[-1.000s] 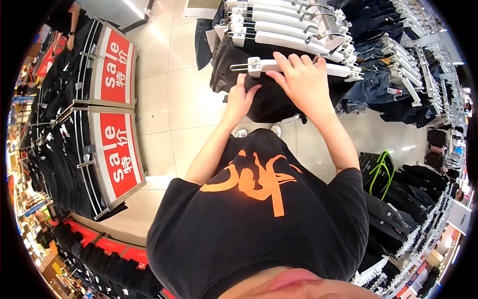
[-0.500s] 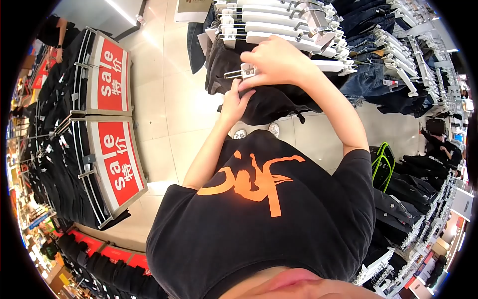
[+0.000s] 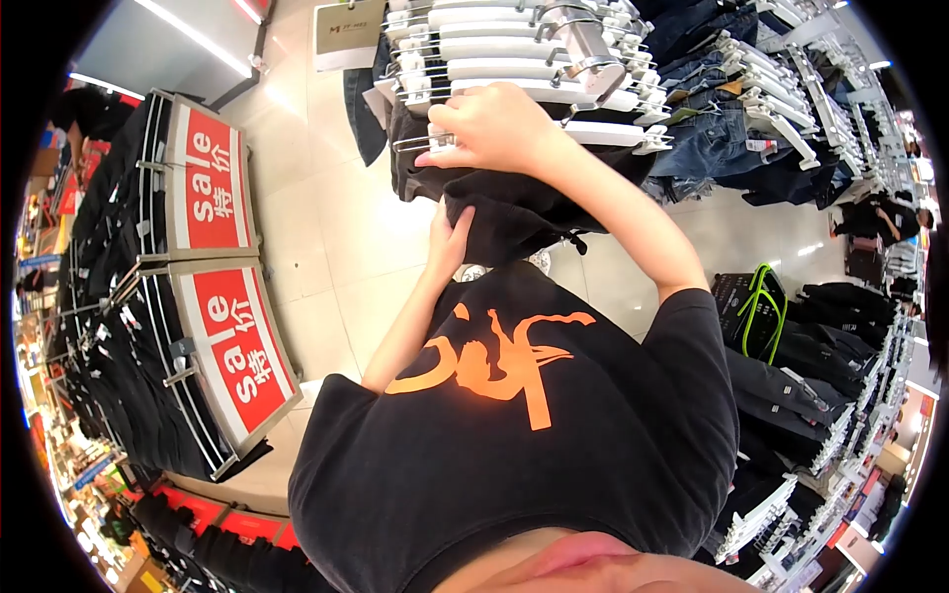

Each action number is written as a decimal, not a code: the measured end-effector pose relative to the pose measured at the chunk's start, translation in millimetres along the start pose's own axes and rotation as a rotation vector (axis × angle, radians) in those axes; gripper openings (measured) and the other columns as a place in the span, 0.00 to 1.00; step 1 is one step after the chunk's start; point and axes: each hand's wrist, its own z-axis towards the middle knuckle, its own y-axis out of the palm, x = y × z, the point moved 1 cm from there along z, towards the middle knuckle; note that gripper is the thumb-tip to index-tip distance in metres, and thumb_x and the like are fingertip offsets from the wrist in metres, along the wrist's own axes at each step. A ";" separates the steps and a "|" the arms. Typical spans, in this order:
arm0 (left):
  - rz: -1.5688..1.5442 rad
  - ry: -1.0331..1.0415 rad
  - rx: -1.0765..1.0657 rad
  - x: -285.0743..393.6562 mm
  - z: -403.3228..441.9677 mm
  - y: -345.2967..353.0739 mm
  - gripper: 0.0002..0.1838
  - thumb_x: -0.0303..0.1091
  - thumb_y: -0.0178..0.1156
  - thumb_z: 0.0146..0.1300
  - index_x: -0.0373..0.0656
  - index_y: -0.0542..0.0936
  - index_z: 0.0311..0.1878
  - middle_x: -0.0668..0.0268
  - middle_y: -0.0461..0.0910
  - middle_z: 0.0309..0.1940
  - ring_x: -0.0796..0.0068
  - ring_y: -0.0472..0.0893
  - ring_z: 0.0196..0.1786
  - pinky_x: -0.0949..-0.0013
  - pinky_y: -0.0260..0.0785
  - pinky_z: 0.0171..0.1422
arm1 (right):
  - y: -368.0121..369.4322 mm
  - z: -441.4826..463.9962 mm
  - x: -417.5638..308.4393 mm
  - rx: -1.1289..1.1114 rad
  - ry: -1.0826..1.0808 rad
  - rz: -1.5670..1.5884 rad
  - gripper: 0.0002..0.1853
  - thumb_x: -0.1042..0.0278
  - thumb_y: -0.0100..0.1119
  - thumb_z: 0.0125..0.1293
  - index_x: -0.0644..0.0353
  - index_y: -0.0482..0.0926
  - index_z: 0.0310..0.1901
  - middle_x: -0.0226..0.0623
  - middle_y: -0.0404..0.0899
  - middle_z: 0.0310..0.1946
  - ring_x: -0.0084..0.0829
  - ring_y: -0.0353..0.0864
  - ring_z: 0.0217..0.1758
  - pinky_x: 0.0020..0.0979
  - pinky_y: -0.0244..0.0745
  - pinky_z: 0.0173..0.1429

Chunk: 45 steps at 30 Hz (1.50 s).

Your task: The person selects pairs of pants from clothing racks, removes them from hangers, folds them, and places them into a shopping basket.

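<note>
My right hand is closed around the clip at the left end of a white hanger, thumb below and fingers above. Just below it, my left hand grips the edge of a black garment, thumb on top. The garment hangs bunched under the hanger, with a small dark end dangling at its right. My right forearm covers part of the hanger, and I cannot tell whether the garment is still in either clip.
Several white hangers crowd the metal rail ahead. Jeans hang to the right, near a black basket with green handles. Racks of dark clothes with red sale signs stand left across the tiled floor.
My left hand has moved down, away from the clip and my right hand, drawing the garment's edge with it. My right hand stays at the clip. The whole view has shifted slightly.
</note>
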 end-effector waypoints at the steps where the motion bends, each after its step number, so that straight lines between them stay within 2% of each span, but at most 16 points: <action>1: 0.009 0.015 -0.005 4.3 -1.9 -0.3 0.18 0.28 0.52 0.60 0.34 0.67 0.53 0.60 0.74 0.45 0.73 0.72 0.49 0.72 0.61 0.55 | -1.5 -5.8 -4.7 0.148 0.011 -0.041 0.20 0.44 0.57 0.51 0.55 0.72 0.26 0.34 0.74 0.24 0.33 0.75 0.32 0.33 0.68 0.34; 3: 0.025 0.047 -0.011 18.3 -0.3 -3.0 0.17 0.28 0.52 0.60 0.35 0.67 0.52 0.61 0.74 0.44 0.74 0.72 0.48 0.73 0.62 0.54 | -1.6 -26.3 -14.8 0.369 0.055 -0.014 0.16 0.53 0.63 0.48 0.54 0.73 0.34 0.32 0.72 0.35 0.32 0.71 0.43 0.34 0.66 0.44; 5: -0.011 0.065 -0.013 25.3 3.9 -7.9 0.14 0.27 0.52 0.59 0.34 0.68 0.49 0.62 0.74 0.41 0.74 0.72 0.44 0.73 0.63 0.50 | -4.5 -58.7 -20.8 0.773 0.008 -0.056 0.19 0.64 0.68 0.39 0.53 0.75 0.36 0.31 0.72 0.35 0.36 0.72 0.44 0.35 0.67 0.46; 8: 0.046 0.088 -0.012 29.6 8.1 -15.9 0.12 0.28 0.52 0.59 0.34 0.70 0.45 0.63 0.75 0.37 0.74 0.72 0.42 0.73 0.63 0.48 | -7.8 -114.6 -10.2 1.027 0.339 -0.244 0.13 0.74 0.59 0.40 0.57 0.70 0.31 0.34 0.71 0.36 0.41 0.69 0.44 0.35 0.64 0.49; 10: 0.041 0.067 -0.047 20.0 9.4 -22.9 0.12 0.29 0.53 0.60 0.33 0.70 0.45 0.63 0.75 0.38 0.74 0.72 0.42 0.73 0.63 0.49 | -13.3 -135.1 17.4 1.001 0.562 -0.439 0.10 0.73 0.56 0.49 0.61 0.71 0.36 0.38 0.73 0.36 0.37 0.70 0.42 0.34 0.64 0.47; 12: 0.039 0.079 -0.051 21.5 10.9 -24.5 0.12 0.30 0.53 0.60 0.33 0.70 0.45 0.63 0.75 0.38 0.74 0.72 0.42 0.74 0.63 0.49 | -6.7 -151.0 47.5 0.861 0.734 -0.187 0.06 0.69 0.54 0.53 0.60 0.74 0.32 0.36 0.74 0.28 0.38 0.73 0.34 0.36 0.65 0.42; 14: 0.037 0.072 -0.057 22.8 11.5 -24.5 0.13 0.31 0.53 0.60 0.33 0.70 0.46 0.63 0.75 0.39 0.73 0.72 0.43 0.74 0.63 0.50 | 2.8 -156.2 57.1 0.658 0.695 -0.185 0.07 0.67 0.51 0.56 0.61 0.74 0.27 0.36 0.74 0.24 0.37 0.73 0.29 0.34 0.68 0.35; 15: 0.036 0.057 -0.061 22.6 11.5 -25.0 0.14 0.31 0.53 0.60 0.33 0.70 0.46 0.63 0.75 0.39 0.73 0.72 0.43 0.74 0.62 0.50 | 6.3 -156.5 61.4 0.703 0.623 -0.212 0.09 0.68 0.49 0.57 0.61 0.74 0.23 0.39 0.74 0.22 0.40 0.74 0.25 0.34 0.68 0.30; 19: 0.083 -0.018 -0.078 15.1 6.5 -33.2 0.15 0.32 0.53 0.61 0.33 0.69 0.47 0.62 0.75 0.40 0.73 0.72 0.44 0.73 0.62 0.51 | 3.7 -162.8 76.3 0.776 0.713 -0.100 0.14 0.66 0.43 0.60 0.63 0.74 0.23 0.43 0.75 0.21 0.44 0.76 0.26 0.36 0.70 0.31; 22: 0.089 0.003 -0.089 15.8 3.1 -34.7 0.16 0.33 0.53 0.61 0.33 0.69 0.48 0.61 0.75 0.41 0.72 0.72 0.45 0.72 0.63 0.51 | 1.1 -163.3 76.0 0.811 0.812 -0.046 0.16 0.66 0.40 0.61 0.65 0.75 0.23 0.43 0.74 0.19 0.43 0.76 0.24 0.35 0.69 0.30; 28: 0.084 0.015 -0.088 16.3 0.0 -35.0 0.17 0.34 0.53 0.61 0.32 0.68 0.50 0.60 0.76 0.42 0.72 0.73 0.46 0.72 0.63 0.52 | 10.4 -162.1 81.1 1.015 0.709 0.029 0.18 0.68 0.37 0.61 0.70 0.73 0.20 0.44 0.72 0.15 0.35 0.74 0.19 0.28 0.65 0.27; 34: 0.164 -0.069 0.040 -2.5 2.7 -28.1 0.15 0.34 0.54 0.61 0.32 0.71 0.46 0.61 0.78 0.39 0.74 0.74 0.44 0.73 0.64 0.50 | 13.0 -164.9 83.2 1.012 0.712 0.020 0.18 0.69 0.36 0.61 0.70 0.73 0.20 0.44 0.73 0.16 0.37 0.74 0.19 0.30 0.65 0.26; 39: 0.106 -0.191 0.026 7.3 -11.4 -24.1 0.11 0.34 0.61 0.55 0.34 0.76 0.32 0.71 0.75 0.23 0.85 0.69 0.28 0.78 0.64 0.34 | 0.3 -171.2 85.8 0.882 0.736 0.002 0.18 0.69 0.36 0.62 0.69 0.74 0.21 0.45 0.74 0.17 0.38 0.74 0.21 0.31 0.65 0.27; 40: 0.168 -0.193 -0.033 7.2 -13.7 -24.1 0.12 0.35 0.63 0.52 0.35 0.76 0.28 0.70 0.74 0.20 0.85 0.69 0.25 0.77 0.64 0.31 | 0.7 -170.5 83.3 0.862 0.809 0.049 0.18 0.65 0.38 0.62 0.64 0.74 0.21 0.45 0.73 0.17 0.43 0.75 0.22 0.33 0.67 0.28; 42: 0.329 -0.115 -0.139 9.8 -19.3 -18.6 0.13 0.37 0.65 0.49 0.35 0.76 0.25 0.67 0.74 0.17 0.85 0.69 0.22 0.77 0.63 0.28 | 6.2 -171.9 79.0 0.859 0.883 0.153 0.17 0.63 0.38 0.64 0.63 0.74 0.27 0.40 0.72 0.15 0.38 0.73 0.19 0.32 0.67 0.27; 45: 0.420 -0.042 -0.180 13.4 -27.1 -11.1 0.16 0.40 0.67 0.45 0.35 0.75 0.23 0.63 0.71 0.12 0.79 0.70 0.16 0.74 0.64 0.25 | 19.9 -177.7 57.2 1.058 1.029 0.358 0.13 0.63 0.38 0.66 0.62 0.71 0.37 0.33 0.70 0.15 0.30 0.71 0.19 0.29 0.66 0.27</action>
